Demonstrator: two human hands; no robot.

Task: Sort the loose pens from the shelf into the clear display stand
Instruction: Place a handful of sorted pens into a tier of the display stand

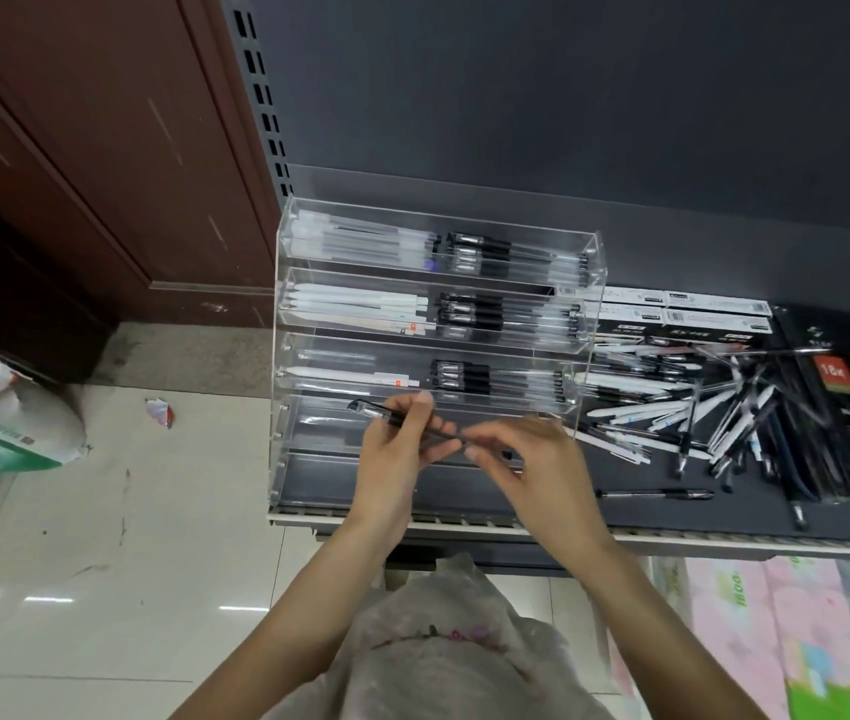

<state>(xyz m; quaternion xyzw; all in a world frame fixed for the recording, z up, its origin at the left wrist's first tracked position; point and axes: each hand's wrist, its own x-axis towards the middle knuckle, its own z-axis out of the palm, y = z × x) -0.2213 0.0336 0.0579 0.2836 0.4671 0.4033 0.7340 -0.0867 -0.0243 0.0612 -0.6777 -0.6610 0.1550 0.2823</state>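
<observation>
Even, moderately bright indoor light; white glare streaks lie on the glossy floor tiles (100, 589). Wide-angle bending warps the edges, and the hands (402, 449) are slightly motion-blurred.

Clear stand (597, 262) of white and black pens, dark grey shelf (542, 504), reddish-brown cabinet (100, 163)

clear glossy acrylic tiered display stand (589, 283) on a matt dark grey metal shelf (542, 506); shiny pale floor tiles (100, 589); reddish-brown wood door (74, 148); crinkled translucent plastic bag (443, 657).
</observation>
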